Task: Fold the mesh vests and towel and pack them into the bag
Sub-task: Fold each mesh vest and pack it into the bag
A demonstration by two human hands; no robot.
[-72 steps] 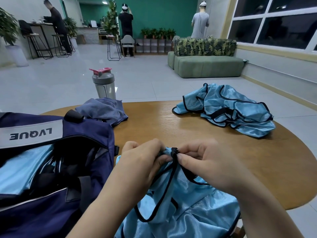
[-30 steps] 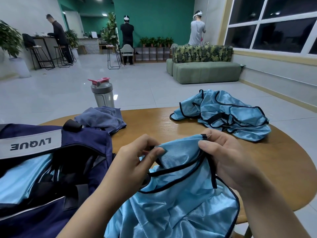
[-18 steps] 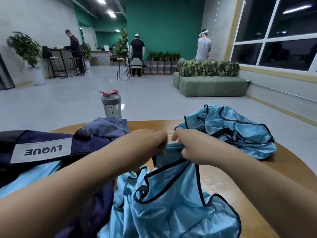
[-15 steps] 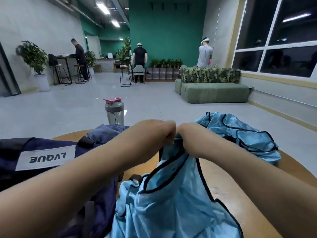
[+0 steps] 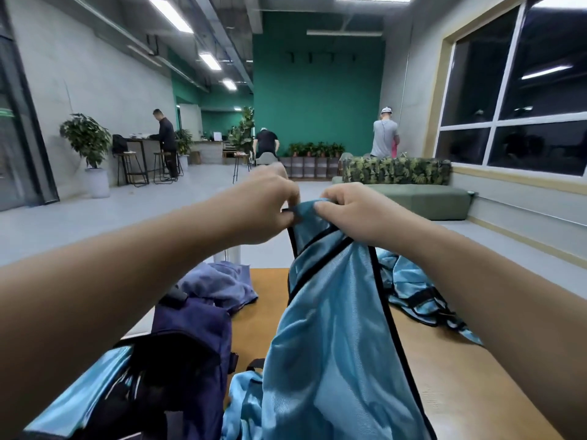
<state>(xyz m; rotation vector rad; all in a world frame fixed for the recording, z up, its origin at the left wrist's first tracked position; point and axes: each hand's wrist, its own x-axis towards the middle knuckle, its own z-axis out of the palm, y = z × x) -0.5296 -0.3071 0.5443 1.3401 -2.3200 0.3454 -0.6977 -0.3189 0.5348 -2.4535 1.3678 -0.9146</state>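
Hands are now lifting the mesh vest (image 5: 333, 328) high above the wooden table (image 5: 460, 369), where a moment ago it was lying low near the edge; this is probably stretching it out for folding. Left hand (image 5: 263, 208) and right hand (image 5: 352, 211) are both pinching its top edge, close together. It is hanging down below them, beside the navy bag (image 5: 190, 338).
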